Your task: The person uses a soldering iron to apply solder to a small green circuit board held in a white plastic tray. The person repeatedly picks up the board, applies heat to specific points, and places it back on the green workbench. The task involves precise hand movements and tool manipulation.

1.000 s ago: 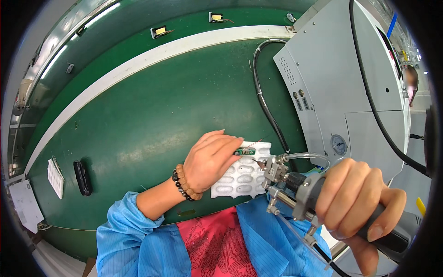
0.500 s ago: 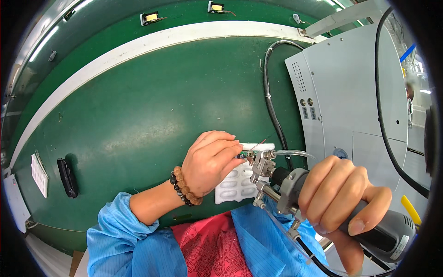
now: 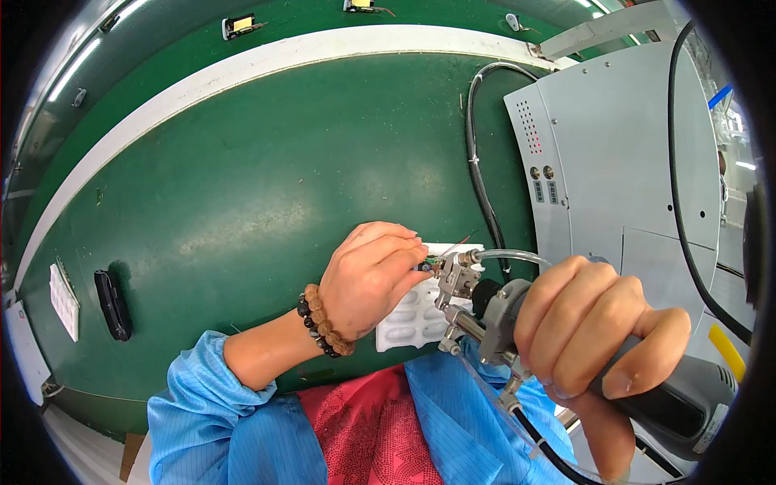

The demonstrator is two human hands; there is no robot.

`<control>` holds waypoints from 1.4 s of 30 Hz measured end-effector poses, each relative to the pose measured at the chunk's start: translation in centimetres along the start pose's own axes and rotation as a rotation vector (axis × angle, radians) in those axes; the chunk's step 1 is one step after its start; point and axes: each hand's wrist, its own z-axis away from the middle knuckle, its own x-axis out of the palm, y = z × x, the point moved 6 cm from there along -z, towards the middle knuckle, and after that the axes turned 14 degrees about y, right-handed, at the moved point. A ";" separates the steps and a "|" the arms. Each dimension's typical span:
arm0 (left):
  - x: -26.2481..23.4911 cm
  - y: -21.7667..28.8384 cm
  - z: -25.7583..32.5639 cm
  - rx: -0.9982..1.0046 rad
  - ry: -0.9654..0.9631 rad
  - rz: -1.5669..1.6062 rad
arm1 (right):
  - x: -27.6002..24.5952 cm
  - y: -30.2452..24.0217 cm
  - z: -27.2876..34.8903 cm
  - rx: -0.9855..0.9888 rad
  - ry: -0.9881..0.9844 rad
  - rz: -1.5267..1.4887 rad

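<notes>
My right hand (image 3: 598, 335) is wrapped round the grey and black body of an electric screwdriver (image 3: 675, 396), whose metal head (image 3: 459, 279) points left. Clear tubing runs off that head. Between the fingertips of my left hand (image 3: 370, 271) is a small green circuit board (image 3: 431, 263) with thin wires, partly hidden by the fingers. The tool's tip meets the board or comes very close to it; contact cannot be made out. Under both lies a white moulded tray (image 3: 408, 323) with rounded pockets.
On the right stands a large grey machine (image 3: 622, 162) with a black cable (image 3: 475, 153) curving beside it. A black case (image 3: 113, 305) and a white tray (image 3: 64, 301) lie at left. Beyond the white rail (image 3: 242, 63), small yellow-and-black parts (image 3: 239, 27) sit on a green surface.
Red lights now show on the grey machine's panel. Both hands keep their holds with slight shifts. The parts beyond the rail have moved a little left in view.
</notes>
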 end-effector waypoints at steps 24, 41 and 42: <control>-7.7 0.5 -6.3 -0.118 -0.154 -0.235 | -4.8 -6.9 5.0 -0.314 0.013 -0.188; -27.9 -19.7 -16.4 0.139 0.037 -0.894 | -4.0 -5.3 3.5 -0.264 -0.047 -0.158; -27.9 -19.5 -16.7 0.078 0.078 -0.903 | -4.1 -5.4 3.4 -0.270 -0.022 -0.157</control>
